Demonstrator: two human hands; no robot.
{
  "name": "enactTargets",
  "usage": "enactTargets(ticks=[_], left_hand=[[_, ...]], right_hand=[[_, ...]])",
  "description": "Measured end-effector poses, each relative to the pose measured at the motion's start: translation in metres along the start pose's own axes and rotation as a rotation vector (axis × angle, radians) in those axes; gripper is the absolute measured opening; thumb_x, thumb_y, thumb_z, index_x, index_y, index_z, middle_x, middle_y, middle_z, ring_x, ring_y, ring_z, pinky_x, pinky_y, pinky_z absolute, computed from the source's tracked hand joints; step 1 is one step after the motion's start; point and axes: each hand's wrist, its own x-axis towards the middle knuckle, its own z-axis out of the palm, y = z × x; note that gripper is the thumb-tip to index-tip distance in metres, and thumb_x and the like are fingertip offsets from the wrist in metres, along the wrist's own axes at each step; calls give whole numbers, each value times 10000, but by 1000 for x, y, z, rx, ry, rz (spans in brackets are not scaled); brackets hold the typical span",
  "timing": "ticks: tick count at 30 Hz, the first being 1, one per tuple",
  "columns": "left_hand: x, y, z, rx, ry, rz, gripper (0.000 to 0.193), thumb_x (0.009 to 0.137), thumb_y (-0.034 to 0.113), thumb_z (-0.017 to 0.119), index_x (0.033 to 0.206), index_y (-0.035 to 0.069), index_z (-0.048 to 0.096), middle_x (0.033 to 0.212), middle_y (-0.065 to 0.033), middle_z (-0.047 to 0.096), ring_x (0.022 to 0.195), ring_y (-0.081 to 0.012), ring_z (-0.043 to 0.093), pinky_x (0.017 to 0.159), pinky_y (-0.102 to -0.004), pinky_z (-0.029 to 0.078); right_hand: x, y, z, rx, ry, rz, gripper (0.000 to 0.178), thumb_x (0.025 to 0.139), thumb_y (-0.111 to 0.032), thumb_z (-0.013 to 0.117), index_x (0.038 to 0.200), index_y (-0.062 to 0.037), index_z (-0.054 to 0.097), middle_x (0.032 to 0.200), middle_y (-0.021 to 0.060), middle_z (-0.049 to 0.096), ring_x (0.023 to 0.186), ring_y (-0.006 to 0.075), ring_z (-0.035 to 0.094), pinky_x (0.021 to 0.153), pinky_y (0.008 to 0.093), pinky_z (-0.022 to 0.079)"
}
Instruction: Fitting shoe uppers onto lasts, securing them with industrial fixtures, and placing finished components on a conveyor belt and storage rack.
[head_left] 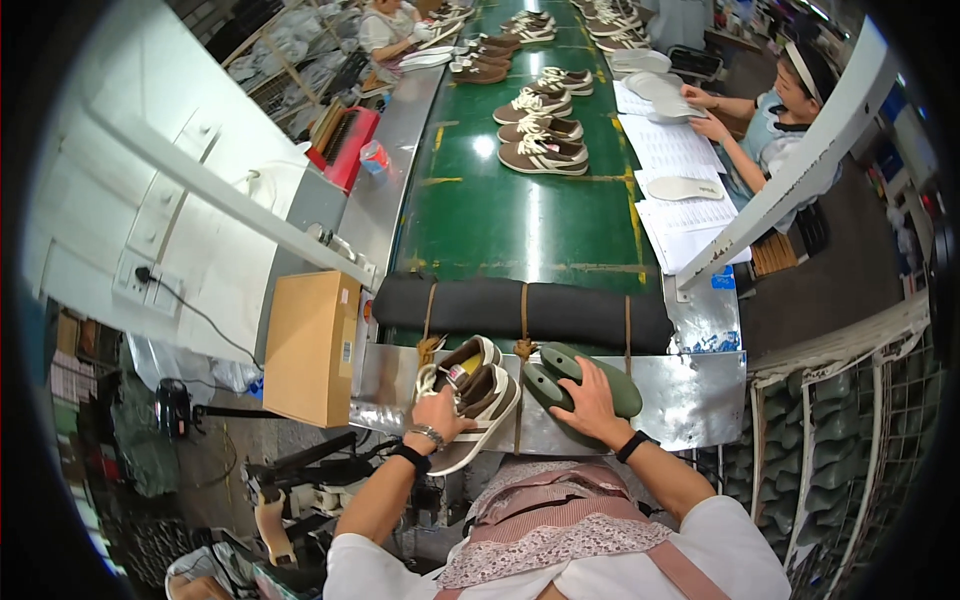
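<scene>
Head view: at the lower centre of the frame, the left hand (440, 420) is closed on a pair of brown sneakers (490, 395), its fingers curled over the uppers near the laces. The sneakers have off-white soles and lie close together, slanted, over the edge of the metal plate (690, 395).

Just to the right, the right hand (592, 408) lies over a pair of green shoe lasts (545, 388), thumb and fingers spread across them; how firmly it grips, I cannot tell. The lasts sit side by side on the same plate.

Beyond both hands, a black padded roll (585, 312), tied with brown cords, spans the near end of the green conveyor belt (510, 230). A row of laced brown sneakers (543, 153) stands on the belt at the upper centre. At the left, a cardboard box (305, 345) stands beside the plate. In the upper right, a co-worker (785, 125) handles pale insoles (660, 95) above printed sheets (685, 235).
</scene>
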Motion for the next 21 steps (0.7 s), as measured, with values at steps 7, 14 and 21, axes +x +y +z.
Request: enactTargets(ticks=[7, 14, 21], left_hand=[[124, 57, -121, 85, 335, 350, 910, 700, 431, 897, 1370, 47, 416, 867, -185, 710, 827, -416, 704, 709, -505, 566], [183, 141, -77, -219, 271, 616, 651, 810, 435, 792, 1276, 31, 583, 986, -217, 712, 954, -407, 682, 836, -496, 552], [134, 129, 176, -527, -136, 607, 601, 981, 443, 565, 1362, -22, 551, 1322, -280, 600, 1207, -437, 576, 1047, -497, 436]], right_hand=[[26, -23, 23, -82, -43, 124, 476, 646, -266, 882, 1046, -49, 744, 1438, 217, 454, 1310, 427, 421, 1106, 545, 341], [-18, -44, -5, -159, -332, 91, 347, 678, -140, 837, 1017, -93, 776, 1503, 135, 435, 1405, 426, 368, 1168, 597, 295], [-131, -36, 71, 643, 684, 1247, 748, 883, -289, 757, 1455, 17, 385, 1449, 270, 444, 1337, 383, 468, 1107, 440, 410]])
